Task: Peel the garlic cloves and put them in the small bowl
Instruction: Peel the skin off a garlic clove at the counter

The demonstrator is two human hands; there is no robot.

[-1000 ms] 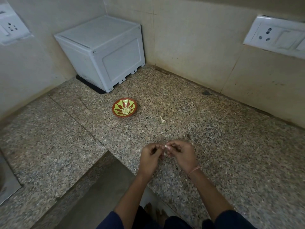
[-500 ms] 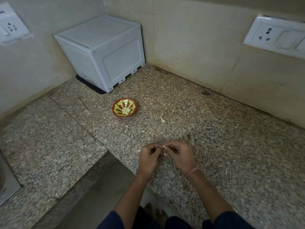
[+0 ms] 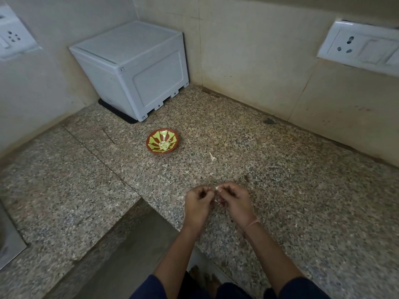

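Both grips closed: left hand (image 3: 197,204) and right hand (image 3: 235,203) pinch one small pale garlic clove (image 3: 217,188) over speckled granite counter (image 3: 302,190).

Left hand (image 3: 197,204), right hand (image 3: 235,201), fingertips together.

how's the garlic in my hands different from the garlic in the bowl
The held clove is pinched between the fingers of the left hand and right hand; the garlic in the bowl lies untouched. The held clove is mostly hidden, only a pale tip showing; the garlic in the bowl sits in plain view, heaped at the middle of the small bowl. Both look pale.
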